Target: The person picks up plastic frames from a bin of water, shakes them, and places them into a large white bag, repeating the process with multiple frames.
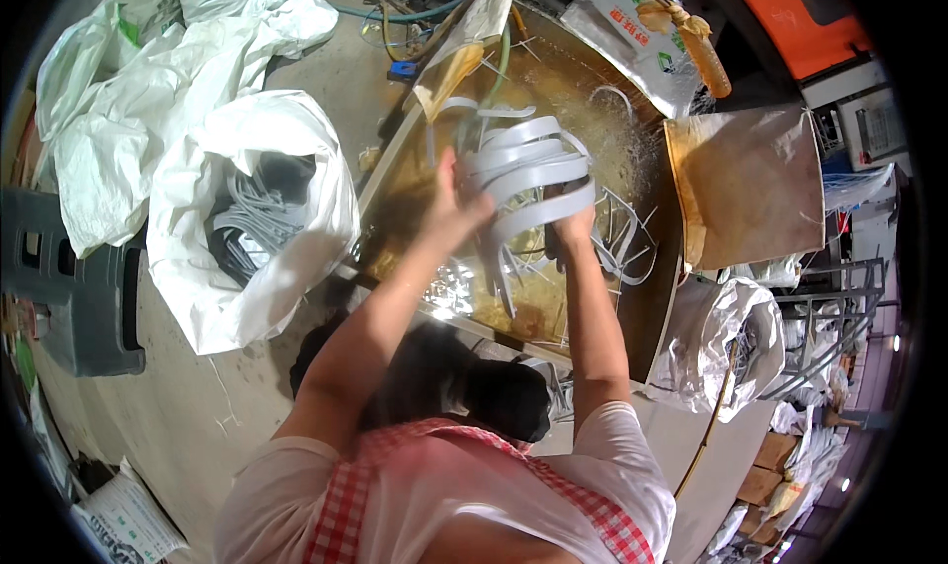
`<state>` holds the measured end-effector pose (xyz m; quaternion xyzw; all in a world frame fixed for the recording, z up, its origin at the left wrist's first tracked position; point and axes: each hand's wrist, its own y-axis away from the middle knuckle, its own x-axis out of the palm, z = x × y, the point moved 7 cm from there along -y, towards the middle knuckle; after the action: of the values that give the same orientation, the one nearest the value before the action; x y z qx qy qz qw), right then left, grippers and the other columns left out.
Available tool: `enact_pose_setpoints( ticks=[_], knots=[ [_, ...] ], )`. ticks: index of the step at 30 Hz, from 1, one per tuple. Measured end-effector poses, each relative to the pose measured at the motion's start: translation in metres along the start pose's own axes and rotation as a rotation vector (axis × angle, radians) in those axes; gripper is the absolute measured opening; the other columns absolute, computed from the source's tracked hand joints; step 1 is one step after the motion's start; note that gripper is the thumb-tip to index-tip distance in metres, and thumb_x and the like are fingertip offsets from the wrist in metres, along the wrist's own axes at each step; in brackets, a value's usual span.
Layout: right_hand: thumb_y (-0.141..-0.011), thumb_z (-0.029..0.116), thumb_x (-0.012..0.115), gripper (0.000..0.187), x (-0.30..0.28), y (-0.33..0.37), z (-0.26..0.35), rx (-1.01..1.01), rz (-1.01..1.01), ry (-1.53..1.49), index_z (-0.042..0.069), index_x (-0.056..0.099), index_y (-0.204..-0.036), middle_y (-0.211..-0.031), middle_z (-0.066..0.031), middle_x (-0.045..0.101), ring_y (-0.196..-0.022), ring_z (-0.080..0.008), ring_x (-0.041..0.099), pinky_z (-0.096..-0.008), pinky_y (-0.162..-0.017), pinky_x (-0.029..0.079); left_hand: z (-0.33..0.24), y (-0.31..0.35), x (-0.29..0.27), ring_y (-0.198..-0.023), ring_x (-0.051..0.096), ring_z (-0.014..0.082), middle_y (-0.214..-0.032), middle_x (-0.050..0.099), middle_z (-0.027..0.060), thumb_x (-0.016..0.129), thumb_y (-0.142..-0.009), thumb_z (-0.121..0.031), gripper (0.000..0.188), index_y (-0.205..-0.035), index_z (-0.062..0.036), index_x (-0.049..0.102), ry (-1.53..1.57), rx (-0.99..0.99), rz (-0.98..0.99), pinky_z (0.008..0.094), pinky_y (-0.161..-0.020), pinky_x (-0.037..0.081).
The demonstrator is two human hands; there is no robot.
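Observation:
A looped bundle of pale grey plastic strips (541, 181) is lifted over a wide tank (660, 312) of yellowish-brown water. My right hand (573, 226) is closed round the bundle's lower right side, its fingers partly hidden by the strips. My left hand (459, 203) is at the left side of the loops, blurred, with thumb and fingers on either side of the strips. Several strip ends hang below the bundle. More thin grey strips (624, 233) lie in the water to the right of it.
Left of the tank, an open white sack (188, 268) holds grey strips, beside a dark plastic stool (74, 282). More white sacks (128, 120) lie behind. A stained board (746, 189) juts out at the tank's right, above another open sack (681, 366) and a thin stick (706, 426).

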<state>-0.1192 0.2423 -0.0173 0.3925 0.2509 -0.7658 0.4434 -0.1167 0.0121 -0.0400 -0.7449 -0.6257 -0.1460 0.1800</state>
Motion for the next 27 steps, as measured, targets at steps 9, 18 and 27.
enact_pose_setpoints(
  ticks=[9,18,27],
  knots=[
    [-0.072,0.012,0.057,0.037,0.010,0.027,0.005,-0.100,0.250,-0.557,-0.001,0.054,-0.107,-0.095,-0.0119,0.060,-0.086,-0.0196,0.057,-0.0285,-0.077,0.045,-0.004,0.008,0.004,-0.128,0.028,0.0288,-0.139,0.021,0.0257,0.073,-0.064,-0.020,0.109,-0.139,-0.0018,-0.005,-0.174,-0.041,0.069,0.0349,-0.103,0.026],
    [-0.074,0.026,0.064,0.078,-0.032,0.060,0.007,0.045,0.553,-0.967,0.012,0.022,-0.138,-0.118,-0.0128,0.048,-0.089,-0.0220,0.058,-0.0311,-0.076,0.048,0.031,0.019,0.002,-0.059,0.060,0.0198,-0.075,0.059,0.0100,0.061,-0.074,-0.001,0.022,-0.095,0.0009,0.056,0.048,-0.591,-0.138,0.0310,-0.052,0.052],
    [-0.066,0.055,0.068,0.083,0.003,0.087,-0.013,0.101,1.082,-1.359,0.012,0.038,-0.130,-0.103,-0.0079,0.059,-0.085,-0.0175,0.059,-0.0240,-0.063,0.047,0.043,0.019,-0.004,-0.060,0.059,0.0205,-0.074,0.060,0.0123,0.066,-0.072,-0.004,0.021,-0.090,0.0024,0.059,0.504,-0.674,-0.223,0.0323,-0.054,0.051]
  ],
)
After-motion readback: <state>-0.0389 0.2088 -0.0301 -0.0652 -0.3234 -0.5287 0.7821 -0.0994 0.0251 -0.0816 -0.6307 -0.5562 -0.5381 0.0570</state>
